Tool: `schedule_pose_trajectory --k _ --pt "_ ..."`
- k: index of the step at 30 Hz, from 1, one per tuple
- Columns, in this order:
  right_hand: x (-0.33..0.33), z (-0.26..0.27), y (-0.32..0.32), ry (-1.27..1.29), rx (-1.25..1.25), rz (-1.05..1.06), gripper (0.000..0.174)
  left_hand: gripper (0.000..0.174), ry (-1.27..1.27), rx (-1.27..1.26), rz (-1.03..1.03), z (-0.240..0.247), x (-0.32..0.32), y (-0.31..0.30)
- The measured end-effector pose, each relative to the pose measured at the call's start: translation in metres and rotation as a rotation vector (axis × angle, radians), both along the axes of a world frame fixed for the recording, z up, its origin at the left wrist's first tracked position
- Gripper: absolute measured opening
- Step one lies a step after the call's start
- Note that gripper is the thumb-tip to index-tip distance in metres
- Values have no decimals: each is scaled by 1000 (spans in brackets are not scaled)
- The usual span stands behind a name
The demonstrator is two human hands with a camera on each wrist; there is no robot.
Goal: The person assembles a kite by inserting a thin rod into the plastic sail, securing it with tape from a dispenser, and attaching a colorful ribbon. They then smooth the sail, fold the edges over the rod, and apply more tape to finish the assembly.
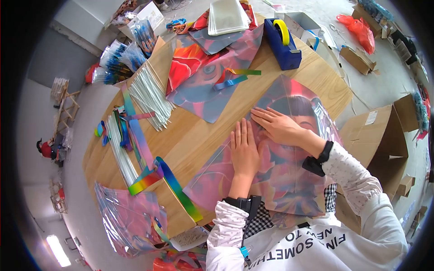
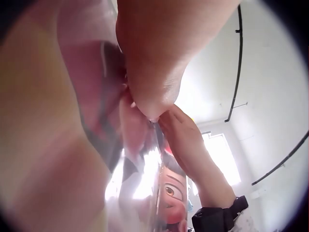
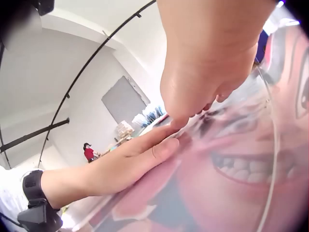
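A thin, glossy kite (image 1: 289,180) printed with a cartoon face lies across the near side of the wooden table and over its edge toward the person's lap. On its left part my left hand (image 1: 245,151) rests flat, fingers straight and pointing away. My right hand (image 1: 279,126) presses flat on the upper middle, its fingers pointing left toward the other hand. A slim pale rod (image 3: 274,169) runs over the printed face in the right wrist view. Close by the left thumb, the right fingertips show in that view, partly hidden by the palm.
A blue tape dispenser (image 1: 284,45) stands at the far edge. Another printed sheet (image 1: 203,86) lies beyond the hands. White rods (image 1: 151,97) and rainbow ribbons (image 1: 169,180) are on the left, with folded printed film (image 1: 131,217) hanging off the near-left edge. A cardboard box (image 1: 375,135) stands right.
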State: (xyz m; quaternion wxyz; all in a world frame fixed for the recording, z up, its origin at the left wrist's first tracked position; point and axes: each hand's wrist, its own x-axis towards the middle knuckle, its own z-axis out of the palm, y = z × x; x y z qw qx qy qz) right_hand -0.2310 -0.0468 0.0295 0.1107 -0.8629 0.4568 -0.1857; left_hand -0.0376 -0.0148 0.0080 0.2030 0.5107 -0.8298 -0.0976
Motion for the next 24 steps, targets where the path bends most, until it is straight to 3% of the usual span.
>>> schedule_pose_trajectory --k 2,5,8,14,18,21,24 --pt "0 -2 3 104 -47 -17 50 72 -13 16 9 -3 -1 0" --pt "-1 4 0 50 18 -196 46 70 -5 8 4 -2 1 0" --pt "-9 -7 -13 -115 72 -292 36 56 35 -54 36 7 -4 -3" --pt "-12 -6 -33 -714 271 -497 27 19 393 50 136 19 -27 -33" --pt "-6 -19 -34 -880 442 -546 30 13 428 102 200 19 -38 -63" --pt "-3 -19 -30 -716 266 -477 33 11 452 354 195 11 -38 -82" --pt "-6 -16 -32 -746 321 -472 35 9 435 400 229 8 -41 -87"
